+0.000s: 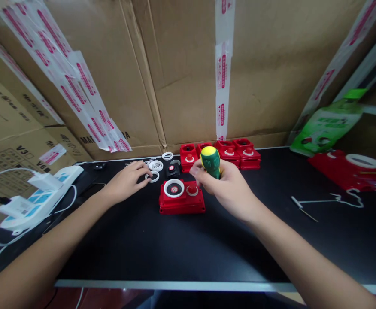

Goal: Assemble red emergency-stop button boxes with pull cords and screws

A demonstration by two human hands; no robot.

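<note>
Head view: cardboard, taped in white and red, backs the whole bench. Black tabletop lies below it. Power strip, plugs fitted, sits at far left; green bottle leans at far right, behind a red unit. Right hand is closed around the handle of a screwdriver, yellow cap up, shaft hidden. Left hand is palm down, fingers curled. Main piece, a red housing, rests flat on the tabletop between the hands: just left of and slightly nearer the wearer than the right fingers, right of and nearer than the left fingertips. Right fingers overlap its rear right corner in view; contact cannot be told. Row of red housings stands behind the right hand, against the cardboard. Black part sits behind the main piece. Smallest: white ring, at the left thumb and index fingertip; whether pinched or merely touched, cannot tell.
</note>
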